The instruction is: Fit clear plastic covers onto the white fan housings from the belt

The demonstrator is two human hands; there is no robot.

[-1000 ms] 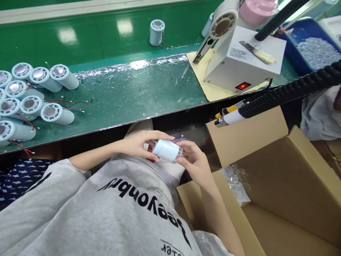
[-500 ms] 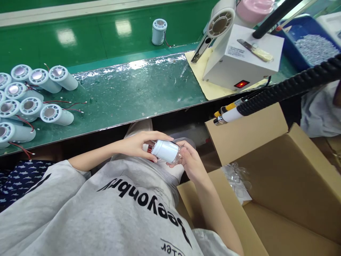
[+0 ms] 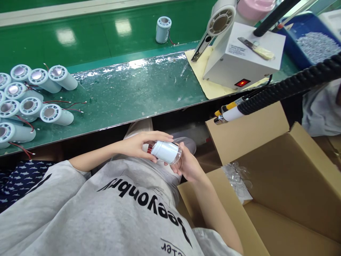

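Over my lap, below the bench edge, both hands hold one white cylinder point(image 3: 166, 151) lying sideways, with a red bit at its left end. My left hand point(image 3: 141, 144) curls over its top and left end. My right hand point(image 3: 188, 161) cups its right end from below, fingers wrapped round it. Several similar pale cylinders point(image 3: 50, 114) with silver end caps and red wires lie on the green bench point(image 3: 128, 92) at the far left.
A white box machine point(image 3: 242, 57) with a lit red switch and a round fan head stands at the back right on yellow paper. A black coiled hose tool point(image 3: 266, 96) hangs over an open cardboard box point(image 3: 279, 170). One cylinder point(image 3: 163, 30) stands on the conveyor. A blue bin point(image 3: 314, 42) sits far right.
My right hand has shifted further under the cylinder's right end and wrapped it more closely. The lone cylinder on the conveyor has drifted to the right.
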